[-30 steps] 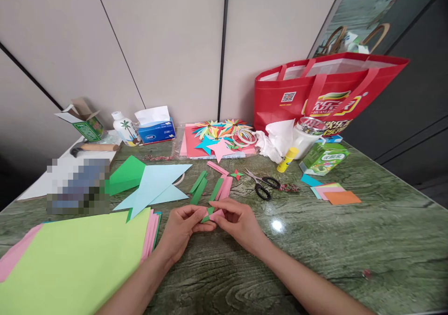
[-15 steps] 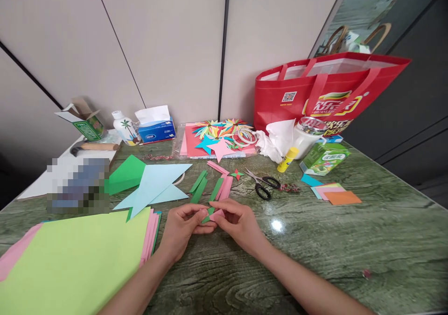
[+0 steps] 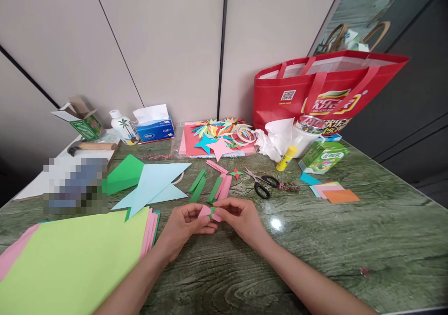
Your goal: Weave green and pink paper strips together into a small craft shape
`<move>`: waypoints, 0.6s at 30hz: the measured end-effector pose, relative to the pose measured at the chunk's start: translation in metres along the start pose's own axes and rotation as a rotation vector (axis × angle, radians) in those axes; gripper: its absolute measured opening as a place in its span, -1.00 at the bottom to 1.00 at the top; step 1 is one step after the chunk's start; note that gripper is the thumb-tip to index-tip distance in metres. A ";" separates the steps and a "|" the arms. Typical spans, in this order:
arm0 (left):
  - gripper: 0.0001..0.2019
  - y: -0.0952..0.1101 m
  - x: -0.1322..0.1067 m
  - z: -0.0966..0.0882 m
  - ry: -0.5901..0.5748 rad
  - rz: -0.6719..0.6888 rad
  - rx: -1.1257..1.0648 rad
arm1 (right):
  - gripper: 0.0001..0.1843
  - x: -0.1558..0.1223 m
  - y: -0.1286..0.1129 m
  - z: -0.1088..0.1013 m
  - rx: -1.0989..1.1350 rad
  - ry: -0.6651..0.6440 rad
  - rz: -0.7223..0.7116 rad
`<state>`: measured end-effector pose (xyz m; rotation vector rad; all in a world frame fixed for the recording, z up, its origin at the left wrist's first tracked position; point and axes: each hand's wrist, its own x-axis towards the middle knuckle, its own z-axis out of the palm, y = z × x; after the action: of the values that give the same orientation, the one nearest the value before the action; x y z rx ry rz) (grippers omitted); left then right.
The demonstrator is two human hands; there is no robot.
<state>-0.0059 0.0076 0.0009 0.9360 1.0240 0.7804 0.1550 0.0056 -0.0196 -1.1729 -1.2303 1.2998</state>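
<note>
Between my hands is a small folded paper piece (image 3: 206, 211) in pink and green, held just above the table. My left hand (image 3: 187, 221) pinches its left side, thumb in front. My right hand (image 3: 238, 214) pinches its right side between thumb and fingertips, which hide part of it. Just beyond lie green paper strips (image 3: 199, 185) and pink paper strips (image 3: 224, 186). A small red and green paper star (image 3: 236, 173) rests beside black-handled scissors (image 3: 261, 183).
At the left are a stack of coloured paper (image 3: 80, 259) and pale blue folded paper (image 3: 154, 184). Farther back stand a tissue box (image 3: 156, 129), a glue stick (image 3: 286, 158), a green carton (image 3: 322, 157) and a red bag (image 3: 273, 95). Small paper sheets (image 3: 338, 196) lie at the right.
The folded paper piece has been turned between my fingers, so pink now shows on its left where green was. My right hand has shifted its grip slightly. The camera view has moved a little.
</note>
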 end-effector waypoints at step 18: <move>-0.74 0.008 -0.003 -0.001 -0.038 0.045 0.139 | -0.80 0.005 -0.007 -0.013 0.188 -0.172 0.199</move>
<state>-0.0083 0.0082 0.0092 1.0919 1.0369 0.7336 0.1678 0.0119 -0.0129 -1.0865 -1.1052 1.6568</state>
